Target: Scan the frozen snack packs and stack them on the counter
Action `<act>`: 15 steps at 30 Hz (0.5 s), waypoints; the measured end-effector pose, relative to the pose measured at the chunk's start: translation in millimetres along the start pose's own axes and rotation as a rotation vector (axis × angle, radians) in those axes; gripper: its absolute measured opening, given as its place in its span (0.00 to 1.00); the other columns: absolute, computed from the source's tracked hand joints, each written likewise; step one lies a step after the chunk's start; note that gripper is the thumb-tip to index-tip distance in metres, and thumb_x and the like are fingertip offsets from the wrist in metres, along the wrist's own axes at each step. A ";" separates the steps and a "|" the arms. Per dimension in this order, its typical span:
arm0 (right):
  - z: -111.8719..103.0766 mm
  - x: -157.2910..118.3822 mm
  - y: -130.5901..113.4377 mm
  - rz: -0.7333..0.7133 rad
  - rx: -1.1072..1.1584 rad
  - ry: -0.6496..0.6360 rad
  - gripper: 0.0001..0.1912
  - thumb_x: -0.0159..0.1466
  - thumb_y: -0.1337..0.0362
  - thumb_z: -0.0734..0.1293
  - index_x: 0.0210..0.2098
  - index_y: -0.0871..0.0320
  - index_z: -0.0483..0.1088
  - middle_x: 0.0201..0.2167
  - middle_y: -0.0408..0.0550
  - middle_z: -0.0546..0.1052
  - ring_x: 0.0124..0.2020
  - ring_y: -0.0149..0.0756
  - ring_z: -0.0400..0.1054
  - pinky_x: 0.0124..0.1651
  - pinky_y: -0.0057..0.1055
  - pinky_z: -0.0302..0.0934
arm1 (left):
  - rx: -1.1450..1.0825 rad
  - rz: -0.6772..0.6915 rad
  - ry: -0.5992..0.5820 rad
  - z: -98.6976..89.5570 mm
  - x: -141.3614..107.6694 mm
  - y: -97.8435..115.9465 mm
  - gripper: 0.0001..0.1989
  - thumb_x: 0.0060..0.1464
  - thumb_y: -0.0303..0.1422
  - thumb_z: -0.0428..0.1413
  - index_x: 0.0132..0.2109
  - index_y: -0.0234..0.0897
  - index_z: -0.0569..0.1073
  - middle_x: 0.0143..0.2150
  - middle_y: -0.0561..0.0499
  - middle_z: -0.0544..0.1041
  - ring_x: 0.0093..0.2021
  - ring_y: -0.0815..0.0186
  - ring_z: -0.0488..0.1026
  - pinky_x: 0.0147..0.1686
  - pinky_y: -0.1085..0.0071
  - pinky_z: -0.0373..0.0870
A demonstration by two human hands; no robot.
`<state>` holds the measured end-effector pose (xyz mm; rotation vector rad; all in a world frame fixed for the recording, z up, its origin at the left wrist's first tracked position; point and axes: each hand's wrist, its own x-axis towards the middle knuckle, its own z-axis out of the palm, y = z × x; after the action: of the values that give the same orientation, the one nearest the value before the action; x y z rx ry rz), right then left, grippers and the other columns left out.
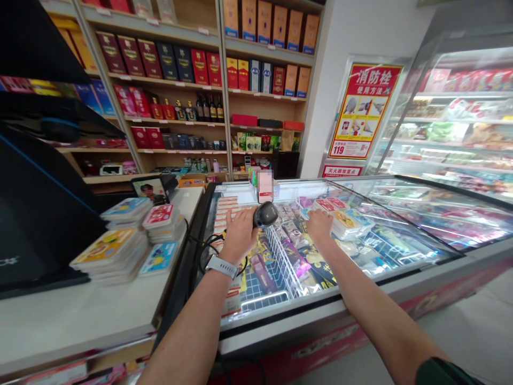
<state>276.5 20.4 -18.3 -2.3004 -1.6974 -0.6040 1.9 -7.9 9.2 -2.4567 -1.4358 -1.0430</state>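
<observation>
While the left hand clamps a scanner, the right hand, closure unclear, is at stacked packs.

Glossy glass freezer top.

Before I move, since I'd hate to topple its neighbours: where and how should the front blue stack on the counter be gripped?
I'd come from the right and grip the blue stack at its right side: it lies low and flat, with the yellow stack close on its left and the red stack behind.
</observation>
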 end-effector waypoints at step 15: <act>6.6 1.5 0.5 -0.020 -0.003 -0.093 0.18 0.65 0.71 0.58 0.48 0.58 0.75 0.44 0.60 0.76 0.49 0.52 0.69 0.50 0.46 0.57 | -0.006 -0.022 -0.022 0.0 -1.4 0.5 0.26 0.57 0.27 0.52 0.62 0.38 0.63 0.57 0.43 0.75 0.61 0.54 0.67 0.68 0.43 0.43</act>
<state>278.6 24.2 -23.6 -2.3505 -1.7631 -0.5113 1.8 -9.1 8.5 -2.4701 -1.4710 -1.0290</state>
